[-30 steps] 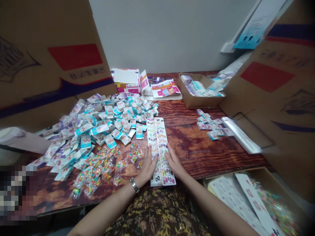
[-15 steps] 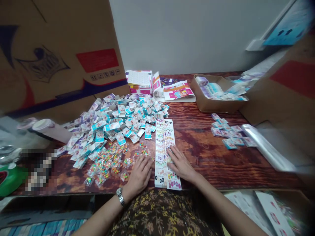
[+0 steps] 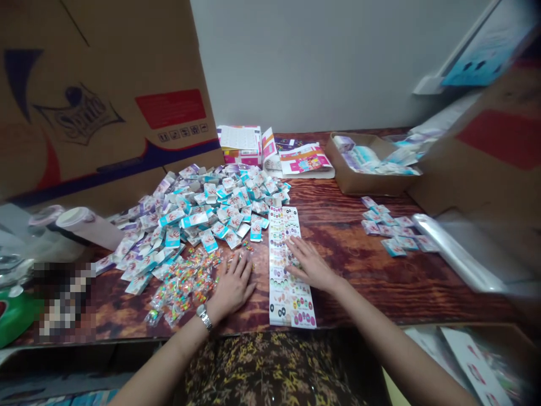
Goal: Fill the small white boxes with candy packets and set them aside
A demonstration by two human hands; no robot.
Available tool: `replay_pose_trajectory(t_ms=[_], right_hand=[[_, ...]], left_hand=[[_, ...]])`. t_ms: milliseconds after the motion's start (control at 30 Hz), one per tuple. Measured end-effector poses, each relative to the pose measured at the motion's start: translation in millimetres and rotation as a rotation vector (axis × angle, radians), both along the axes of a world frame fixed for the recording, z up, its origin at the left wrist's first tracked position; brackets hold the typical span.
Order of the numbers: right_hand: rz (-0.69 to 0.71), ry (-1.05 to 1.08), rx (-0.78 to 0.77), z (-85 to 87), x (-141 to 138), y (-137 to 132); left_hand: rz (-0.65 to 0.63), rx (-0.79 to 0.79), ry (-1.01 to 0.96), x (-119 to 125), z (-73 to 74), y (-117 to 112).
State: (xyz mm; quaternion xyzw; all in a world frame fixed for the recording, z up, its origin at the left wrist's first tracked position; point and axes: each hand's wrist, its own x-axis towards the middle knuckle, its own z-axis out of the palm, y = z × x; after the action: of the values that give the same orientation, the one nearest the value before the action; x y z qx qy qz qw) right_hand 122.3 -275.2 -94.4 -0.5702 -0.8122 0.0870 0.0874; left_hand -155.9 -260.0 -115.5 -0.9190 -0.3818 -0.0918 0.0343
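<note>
A long white sticker sheet (image 3: 287, 282) with rows of small coloured nail shapes lies on the dark wooden table (image 3: 372, 282) in front of me. My right hand (image 3: 308, 262) rests flat on its right side, fingers spread. My left hand (image 3: 232, 285) lies flat on the table just left of the sheet, fingers stretched over a few small clear packets of coloured bits (image 3: 186, 282). A watch is on my left wrist. Behind the packets spreads a big heap of small teal and purple cards (image 3: 198, 214).
Large cardboard boxes stand at the left (image 3: 97, 101) and right (image 3: 490, 152). An open low carton (image 3: 363, 180) with packets sits at the back, printed boxes (image 3: 240, 144) beside it. A few cards (image 3: 393, 228) and a clear plastic sleeve (image 3: 456, 251) lie at the right. A cup (image 3: 88, 225) lies left.
My left hand slid left off the sheet onto the small packets. My right hand moved further up the sheet. The view turned left.
</note>
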Motion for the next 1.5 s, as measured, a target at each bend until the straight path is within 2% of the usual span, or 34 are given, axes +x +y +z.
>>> replay_pose_trajectory(t_ms=[100, 200, 333, 433, 600, 700, 800, 900, 1000, 1100, 1200, 1300, 1400, 1500], right_hand=[[0.083, -0.026, -0.057, 8.8, -4.5, 23.7], [0.113, -0.068, -0.14, 10.2, -10.3, 40.7], [0.129, -0.047, -0.087, 7.6, -15.4, 42.9], [0.114, 0.029, -0.023, 15.7, -20.8, 37.3], [0.139, 0.237, -0.062, 50.5, -31.0, 31.3], [0.231, 0.204, -0.07, 61.2, -32.3, 25.5], [0.316, 0.182, -0.12, 53.9, -28.6, 20.2], [0.234, 0.183, -0.065, 37.1, -24.1, 23.2], [0.173, 0.068, -0.034, 20.6, -24.4, 32.6], [0.182, -0.033, -0.052, 8.7, -28.8, 38.9], [0.202, -0.025, 0.0, 7.7, -33.0, 37.3], [0.229, 0.113, -0.013, 27.2, -36.3, 31.4], [0.229, 0.363, -0.027, 66.0, -39.3, 28.7], [0.222, 0.492, 0.061, 104.0, -41.7, 30.0]], left_hand=[[-0.066, 0.003, -0.009, 7.7, 2.0, -7.2], [-0.091, -0.044, -0.033, 13.4, -4.3, -13.8], [-0.086, -0.121, -0.112, 13.3, -9.3, -16.5], [-0.046, -0.2, -0.278, 16.0, 2.5, -12.0], [-0.025, -0.369, -0.6, 27.9, 35.7, 9.5], [-0.041, -0.427, -0.647, 30.0, 41.2, 19.1], [-0.022, -0.49, -0.669, 26.1, 32.4, 17.3], [0.014, -0.543, -0.718, 20.1, 19.1, 8.3], [0.045, -0.579, -0.747, 16.1, 9.5, 0.9], [0.066, -0.6, -0.755, 14.5, 5.6, -1.1], [0.06, -0.588, -0.753, 14.9, 8.3, 2.7], [0.012, -0.543, -0.72, 18.7, 18.3, 11.3], [-0.041, -0.513, -0.708, 26.0, 31.1, 20.1], [-0.058, -0.641, -0.82, 33.6, 39.2, 23.1]])
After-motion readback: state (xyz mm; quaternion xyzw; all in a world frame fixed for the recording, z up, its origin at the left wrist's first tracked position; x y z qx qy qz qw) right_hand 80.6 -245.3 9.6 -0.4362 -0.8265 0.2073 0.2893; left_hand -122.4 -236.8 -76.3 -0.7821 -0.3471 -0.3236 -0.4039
